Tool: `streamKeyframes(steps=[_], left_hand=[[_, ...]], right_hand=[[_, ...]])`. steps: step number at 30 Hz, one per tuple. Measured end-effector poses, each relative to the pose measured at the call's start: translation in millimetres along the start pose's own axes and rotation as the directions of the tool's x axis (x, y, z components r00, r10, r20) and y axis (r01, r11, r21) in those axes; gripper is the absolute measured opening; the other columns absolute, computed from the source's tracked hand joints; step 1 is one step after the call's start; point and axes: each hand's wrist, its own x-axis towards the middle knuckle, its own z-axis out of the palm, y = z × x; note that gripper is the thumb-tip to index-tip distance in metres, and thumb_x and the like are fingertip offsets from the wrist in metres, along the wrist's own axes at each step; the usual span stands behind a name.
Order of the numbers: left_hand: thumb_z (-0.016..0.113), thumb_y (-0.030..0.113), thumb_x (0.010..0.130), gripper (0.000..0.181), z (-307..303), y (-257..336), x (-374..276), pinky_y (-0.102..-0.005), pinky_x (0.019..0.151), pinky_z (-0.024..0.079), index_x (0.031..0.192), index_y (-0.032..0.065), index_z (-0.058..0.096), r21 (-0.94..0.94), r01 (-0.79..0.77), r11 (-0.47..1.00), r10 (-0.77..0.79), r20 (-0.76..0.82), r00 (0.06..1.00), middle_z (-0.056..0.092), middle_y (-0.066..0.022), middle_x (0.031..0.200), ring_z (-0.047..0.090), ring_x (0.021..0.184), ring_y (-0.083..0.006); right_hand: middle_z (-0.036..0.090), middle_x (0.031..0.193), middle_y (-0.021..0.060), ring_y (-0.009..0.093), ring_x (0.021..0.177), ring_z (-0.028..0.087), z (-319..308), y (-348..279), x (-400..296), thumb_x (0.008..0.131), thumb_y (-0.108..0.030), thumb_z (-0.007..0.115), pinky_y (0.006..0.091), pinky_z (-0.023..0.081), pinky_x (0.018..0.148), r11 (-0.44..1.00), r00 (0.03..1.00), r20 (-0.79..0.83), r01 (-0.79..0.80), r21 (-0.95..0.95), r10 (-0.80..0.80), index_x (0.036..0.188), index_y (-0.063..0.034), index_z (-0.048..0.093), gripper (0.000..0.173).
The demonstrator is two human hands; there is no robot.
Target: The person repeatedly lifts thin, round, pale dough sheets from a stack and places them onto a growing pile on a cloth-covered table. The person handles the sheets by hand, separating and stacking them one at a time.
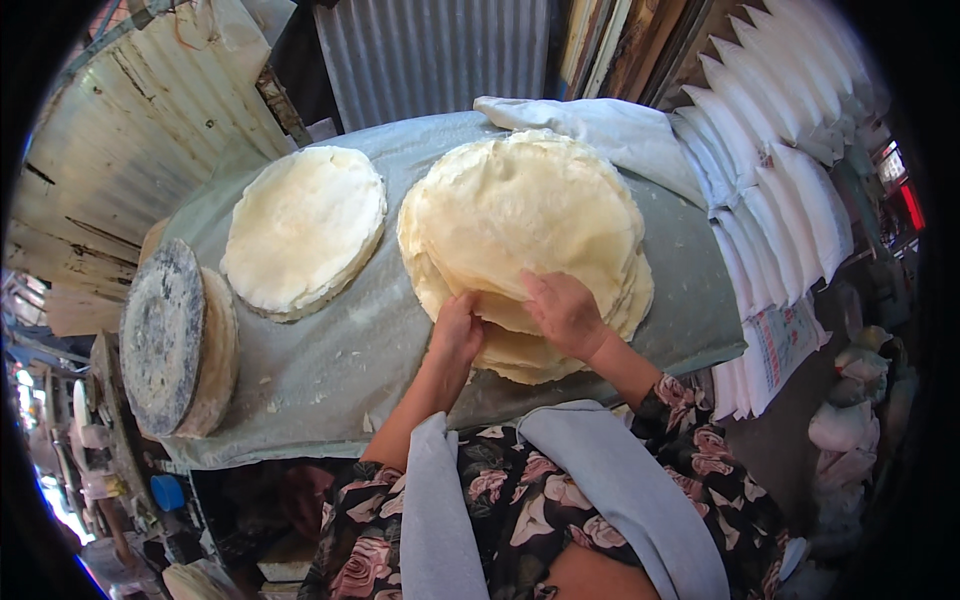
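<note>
A tall stack of thin, pale round flatbread sheets [525, 202] lies on the cloth-covered table [322, 382] before me. My left hand [456, 330] pinches the near edge of an upper sheet between thumb and fingers. Just to its right, my right hand [564, 311] grips the same near edge, which is lifted and folds a little away from me. Lower sheets show beneath the raised edge, spread unevenly. A second, whiter stack of round sheets [304, 229] sits to the left, apart from both hands.
At the table's left end, a dark flour-dusted disc [161, 337] leans on a pale round stack [217, 352]. A white cloth [592, 127] lies along the back edge. Full white sacks [780, 217] are piled at the right. Corrugated metal sheeting [435, 60] stands behind the table.
</note>
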Motion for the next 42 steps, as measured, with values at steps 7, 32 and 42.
streamKeyframes(steps=[7, 32, 42], left_hand=[[0.046, 0.01, 0.093, 0.029, 5.5, 0.3, -4.9, -0.047, 0.085, 0.052, 0.119, -0.0018, 0.051, 0.03, -0.099, 0.995, 0.097, 0.061, 0.993, 0.06, -0.0144, 0.114, 0.06, 0.104, -0.0279], [0.043, 0.015, 0.092, 0.033, 3.7, 4.6, -7.5, -0.0474, 0.085, 0.052, 0.122, -0.0004, 0.048, 0.11, 0.085, 0.99, -0.09, 0.043, 0.995, 0.061, -0.0143, 0.112, 0.062, 0.101, -0.0299], [0.038, 0.03, 0.099, 0.042, 20.9, 11.2, -22.3, -0.0486, 0.094, 0.043, 0.134, 0.0079, 0.04, 0.033, 0.086, 0.996, -0.089, 0.105, 0.991, 0.053, -0.0125, 0.13, 0.054, 0.114, -0.032]], right_hand=[[0.059, 0.078, 0.0153, 0.034, 0.072, 0.059, -2.9, 12.1, -1.1, 0.08, -0.009, 0.057, 0.0417, 0.047, 0.066, 0.997, 0.977, 0.204, -0.053, -0.061, 0.064, 0.108, -0.0019, 0.059, 0.03], [0.065, 0.098, 0.0062, 0.016, 0.091, 0.062, -321.5, 176.8, 248.1, 0.068, -0.007, 0.062, 0.0288, 0.048, 0.086, 0.996, 0.98, 0.181, -0.073, -0.059, 0.083, 0.109, 0.0028, 0.058, 0.042], [0.056, 0.074, 0.0129, 0.034, 0.07, 0.058, -5.1, 18.6, -2.5, 0.079, -0.011, 0.053, 0.0445, 0.047, 0.063, 0.997, 0.965, 0.262, -0.008, 0.079, -0.013, 0.095, -0.0056, 0.055, 0.017]])
